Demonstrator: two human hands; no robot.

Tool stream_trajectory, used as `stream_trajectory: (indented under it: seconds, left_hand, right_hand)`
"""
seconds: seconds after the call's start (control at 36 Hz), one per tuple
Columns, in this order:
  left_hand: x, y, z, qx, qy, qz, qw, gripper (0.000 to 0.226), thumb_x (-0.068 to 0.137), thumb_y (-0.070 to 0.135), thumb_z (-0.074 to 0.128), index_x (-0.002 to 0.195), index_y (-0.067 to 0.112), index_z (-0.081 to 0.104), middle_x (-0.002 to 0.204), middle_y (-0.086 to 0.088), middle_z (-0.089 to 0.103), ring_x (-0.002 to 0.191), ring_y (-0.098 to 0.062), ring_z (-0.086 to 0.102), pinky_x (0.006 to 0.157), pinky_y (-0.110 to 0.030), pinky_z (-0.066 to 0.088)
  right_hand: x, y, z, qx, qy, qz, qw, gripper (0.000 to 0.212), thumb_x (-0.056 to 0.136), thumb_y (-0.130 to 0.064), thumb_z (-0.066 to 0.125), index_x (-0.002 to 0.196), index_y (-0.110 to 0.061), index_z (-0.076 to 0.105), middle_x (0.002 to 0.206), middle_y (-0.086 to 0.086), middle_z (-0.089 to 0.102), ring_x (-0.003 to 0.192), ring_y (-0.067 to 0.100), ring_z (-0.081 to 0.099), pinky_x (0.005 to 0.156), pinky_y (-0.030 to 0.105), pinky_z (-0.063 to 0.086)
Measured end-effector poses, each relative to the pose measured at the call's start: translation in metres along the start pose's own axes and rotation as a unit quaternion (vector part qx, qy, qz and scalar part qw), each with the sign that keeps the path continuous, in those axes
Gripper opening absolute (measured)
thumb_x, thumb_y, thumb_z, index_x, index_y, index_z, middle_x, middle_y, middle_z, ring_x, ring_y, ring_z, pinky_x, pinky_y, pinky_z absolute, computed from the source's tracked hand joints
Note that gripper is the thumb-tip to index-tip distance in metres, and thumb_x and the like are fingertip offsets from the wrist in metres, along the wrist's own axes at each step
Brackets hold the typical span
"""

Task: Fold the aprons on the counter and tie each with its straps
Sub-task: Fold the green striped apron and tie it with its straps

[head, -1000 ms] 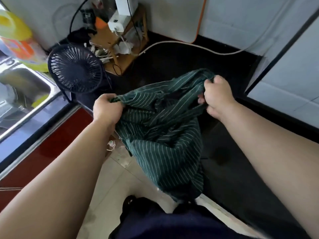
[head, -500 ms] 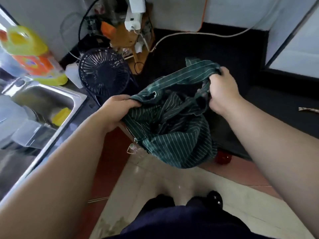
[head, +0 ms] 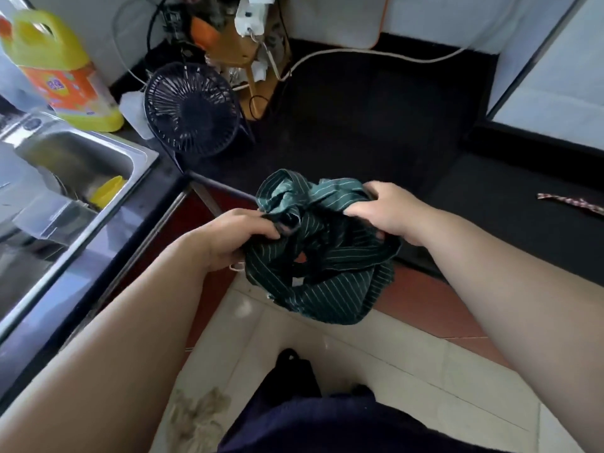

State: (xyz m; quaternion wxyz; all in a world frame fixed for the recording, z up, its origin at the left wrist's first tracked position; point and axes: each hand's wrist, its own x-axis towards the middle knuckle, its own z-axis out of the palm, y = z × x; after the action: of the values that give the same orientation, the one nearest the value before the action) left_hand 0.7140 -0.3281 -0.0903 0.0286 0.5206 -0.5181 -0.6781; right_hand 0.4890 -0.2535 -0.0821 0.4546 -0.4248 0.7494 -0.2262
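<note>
A dark green apron with thin white stripes (head: pixel 327 289) hangs bunched in the air in front of the black counter's inner corner (head: pixel 376 125), over the tiled floor. My left hand (head: pixel 238 237) grips its left side, fingers curled into the cloth. My right hand (head: pixel 389 210) grips the top right of the bundle. A twisted strap or hem pokes up between the hands. A loop of striped cloth sags below them. A reddish patterned strip (head: pixel 572 204) lies on the counter at the far right.
A small black desk fan (head: pixel 192 109) stands on the counter's back left, with a wooden stand and white cables (head: pixel 251 37) behind it. A yellow detergent jug (head: pixel 58 67) sits by the steel sink (head: pixel 81 171) at left. Red cabinet fronts run below the counter edge.
Both hands have come closer together and lowered toward me, gathering the apron into a tighter bundle. The hanging cloth is shorter and more bunched than before.
</note>
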Motion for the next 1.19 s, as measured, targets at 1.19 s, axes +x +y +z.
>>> stream_trajectory:
  seconds: [1.19]
  left_hand:
    - [-0.055, -0.057, 0.062, -0.193, 0.218, 0.139, 0.946, 0.033, 0.082, -0.014, 0.046, 0.075, 0.015, 0.061, 0.073, -0.006, 0.065, 0.060, -0.017, 0.062, 0.056, -0.026, 0.053]
  right_hand:
    - [-0.074, 0.102, 0.030, -0.053, 0.152, -0.008, 0.987, 0.044, 0.084, -0.016, 0.064, 0.127, -0.016, 0.058, 0.131, 0.007, 0.055, 0.101, 0.024, 0.059, 0.079, 0.024, 0.041]
